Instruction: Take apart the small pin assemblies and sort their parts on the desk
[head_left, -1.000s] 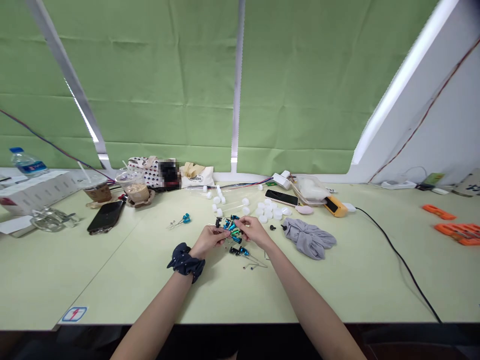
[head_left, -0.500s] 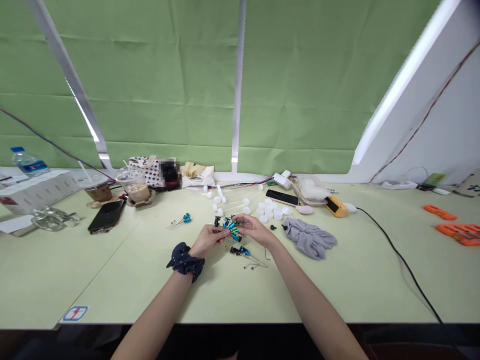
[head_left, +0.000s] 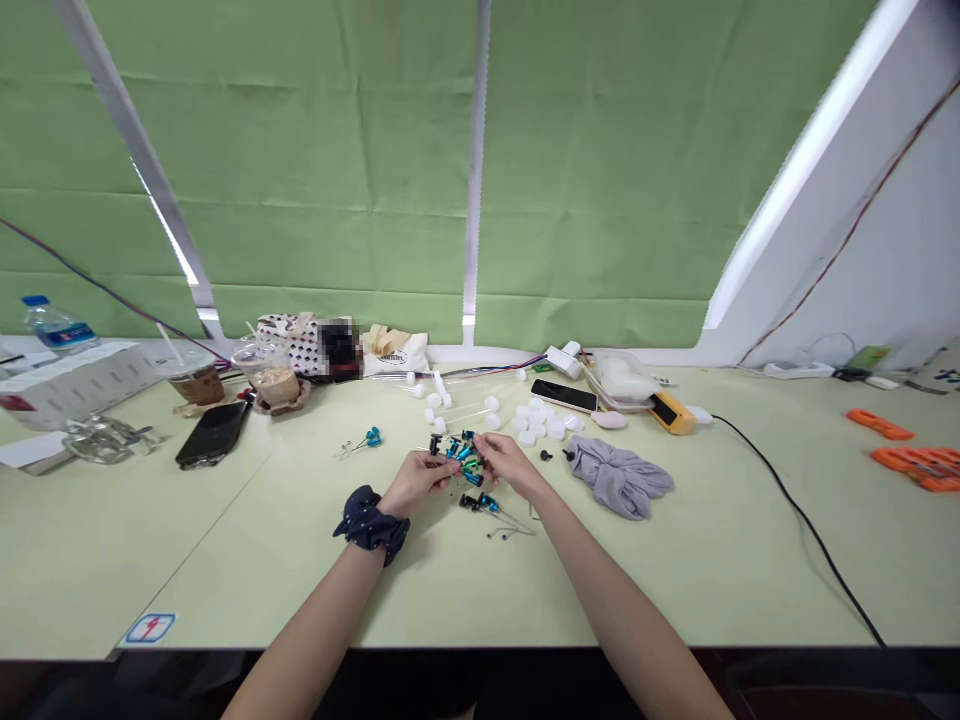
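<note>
My left hand (head_left: 420, 477), with a dark dotted scrunchie (head_left: 371, 522) at its wrist, is closed on a bunch of small blue, black and green pieces (head_left: 463, 455) with thin metal stems. My right hand (head_left: 508, 464) pinches the bunch from the other side, fingertips by a dark-topped piece at its upper right. Which single piece it grips is too small to tell. Just below the hands lie more black and blue pieces (head_left: 489, 503), their bent metal stems pointing right. Similar blue pieces (head_left: 373, 437) rest left of my left hand.
Behind the hands lie white caps (head_left: 536, 418) and clear tubes (head_left: 466, 412). A phone (head_left: 564, 395), a yellow device (head_left: 671, 412) and a grey cloth (head_left: 621, 476) are at right. Drink cups (head_left: 274, 382) and another phone (head_left: 214, 434) stand or lie left. A black cable (head_left: 795, 510) crosses the right side.
My right hand's fingers have drawn together, from spread over the top of the bunch to a pinch at its upper right. The left hand stays in place.
</note>
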